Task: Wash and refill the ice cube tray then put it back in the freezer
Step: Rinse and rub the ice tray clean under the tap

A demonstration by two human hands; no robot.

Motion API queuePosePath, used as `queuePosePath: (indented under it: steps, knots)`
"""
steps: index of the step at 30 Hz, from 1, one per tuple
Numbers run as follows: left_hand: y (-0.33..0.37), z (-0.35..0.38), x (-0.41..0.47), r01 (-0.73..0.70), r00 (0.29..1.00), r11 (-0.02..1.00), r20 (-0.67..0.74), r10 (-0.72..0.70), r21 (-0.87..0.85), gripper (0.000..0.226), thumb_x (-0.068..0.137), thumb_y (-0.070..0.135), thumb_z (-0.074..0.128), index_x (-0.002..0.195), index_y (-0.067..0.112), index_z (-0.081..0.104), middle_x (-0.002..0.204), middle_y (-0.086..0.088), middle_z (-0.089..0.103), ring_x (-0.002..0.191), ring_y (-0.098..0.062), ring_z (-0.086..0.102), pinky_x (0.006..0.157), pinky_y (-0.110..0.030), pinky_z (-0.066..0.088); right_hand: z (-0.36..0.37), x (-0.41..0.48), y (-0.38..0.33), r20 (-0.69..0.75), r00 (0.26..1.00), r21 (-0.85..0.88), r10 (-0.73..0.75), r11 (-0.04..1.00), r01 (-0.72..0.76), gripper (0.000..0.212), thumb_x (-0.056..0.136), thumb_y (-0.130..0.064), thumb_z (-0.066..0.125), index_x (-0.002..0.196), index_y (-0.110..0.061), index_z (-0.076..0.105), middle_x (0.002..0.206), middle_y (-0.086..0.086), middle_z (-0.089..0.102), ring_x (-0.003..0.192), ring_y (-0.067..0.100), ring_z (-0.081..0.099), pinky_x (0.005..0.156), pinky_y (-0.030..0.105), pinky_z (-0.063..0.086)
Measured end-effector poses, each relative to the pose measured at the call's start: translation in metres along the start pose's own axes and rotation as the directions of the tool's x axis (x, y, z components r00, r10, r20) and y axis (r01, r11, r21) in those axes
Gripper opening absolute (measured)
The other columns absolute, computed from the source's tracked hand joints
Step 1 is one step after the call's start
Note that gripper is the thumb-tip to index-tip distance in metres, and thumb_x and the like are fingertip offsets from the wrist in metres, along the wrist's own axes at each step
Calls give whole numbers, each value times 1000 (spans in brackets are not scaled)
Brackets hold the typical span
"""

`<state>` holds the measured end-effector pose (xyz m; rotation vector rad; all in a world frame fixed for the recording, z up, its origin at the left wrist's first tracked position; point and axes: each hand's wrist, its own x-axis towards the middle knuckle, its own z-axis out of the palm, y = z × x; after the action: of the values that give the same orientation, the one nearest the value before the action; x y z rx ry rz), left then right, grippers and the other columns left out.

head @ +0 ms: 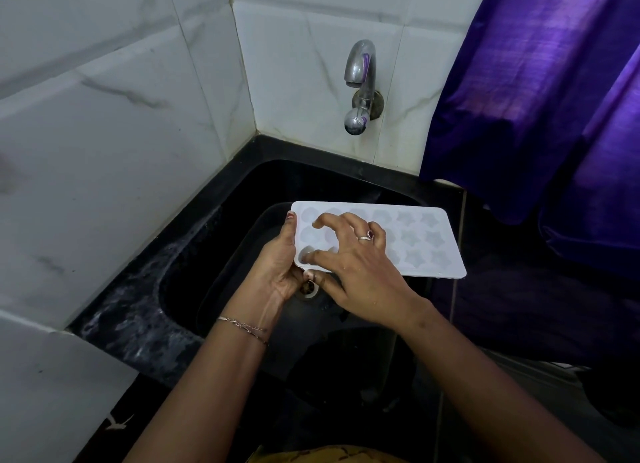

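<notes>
The left hand (pixel 280 265) grips the white ice cube tray (pixel 426 244) by its short 9 o'clock edge, thumb on the rim's far corner and fingers curled beneath. The right hand (pixel 360 272) lies over the tray's left half with fingers bent and spread. Its index fingertip sits in a near cavity and its thumb presses up under the 6 o'clock edge, so that corner is pinched between them.

The tray is held roughly level, cavities up, above the black sink (pixel 221 254). It is clear of the basin walls on every side, and the drain (pixel 309 289) shows just below the thumbs. Its 3 o'clock end, with star-shaped cavities, reaches over the sink's right rim.

At 12 o'clock a chrome tap (pixel 360 81) juts from the tiled wall (pixel 104 116), well above the tray. The tiles close the space at 9 o'clock behind a wet counter ledge (pixel 131 310). A purple curtain (pixel 536 98) hangs at 2 o'clock, near the tray's far-right corner but apart from it.
</notes>
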<state>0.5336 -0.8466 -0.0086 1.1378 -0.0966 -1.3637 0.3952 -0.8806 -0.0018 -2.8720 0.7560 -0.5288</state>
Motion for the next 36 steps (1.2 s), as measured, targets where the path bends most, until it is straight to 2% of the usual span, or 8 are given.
queuePosePath:
  steps: [6,11,15,18,22,26,29,36]
  knots:
    - [-1,-4,-2,18,1000,999,2,-18,27,57,98,51,40,125,5,59,109,-18,71,86,-30,71,68,-39,57,-1,-4,0,-26,1000,5,16,1000,-16,18,86,-42,59,98,-30,66,130,1,43,125,23,32,99,45,18]
    - [-1,-5,0,17,1000,1000,-5,-17,15,54,99,50,40,121,5,61,106,-17,72,87,-29,71,72,-40,59,-1,-4,-2,24,1000,18,-8,1000,7,23,89,-44,52,109,-36,62,138,-1,37,129,22,28,102,45,17]
    - [-1,-8,2,18,1000,1000,5,-18,5,51,100,48,37,113,6,62,94,-15,75,78,-27,73,67,-38,60,-6,-4,2,93,995,147,-26,989,13,31,95,-45,43,123,-37,57,141,-4,32,134,19,24,107,42,16]
    - [1,-12,3,15,1000,1000,1,-15,-9,50,100,49,36,110,7,62,102,-17,72,84,-30,71,71,-43,59,-14,-7,8,49,999,255,18,966,-30,40,96,-43,45,134,-32,50,136,-6,39,130,13,29,104,34,21]
    - [8,-21,5,-4,999,1000,-49,4,-8,44,100,47,39,112,12,64,109,-14,72,93,-31,70,72,-49,59,-25,-10,38,-60,980,404,190,902,-150,34,95,-37,49,127,-29,54,123,-8,52,119,9,44,100,23,30]
    - [15,-31,8,-24,997,1000,-71,25,12,41,100,47,39,107,16,65,102,-9,74,93,-28,70,70,-45,59,-35,-13,72,-173,811,659,559,677,-326,20,94,-16,56,110,-24,65,111,-8,63,104,5,57,91,24,45]
    - [20,-38,13,-38,996,999,-80,41,39,42,100,48,38,106,16,65,99,-8,75,91,-27,70,73,-45,59,-35,-15,93,-20,661,783,750,423,-456,19,96,-14,53,110,-20,65,107,-7,66,98,2,60,87,20,48]
    - [33,-49,26,-36,996,999,-78,38,30,45,99,48,39,113,15,65,111,-11,73,102,-31,69,79,-50,57,-18,-4,113,351,640,819,683,107,-563,27,102,-16,42,118,-16,63,106,-1,71,98,10,68,86,24,51]
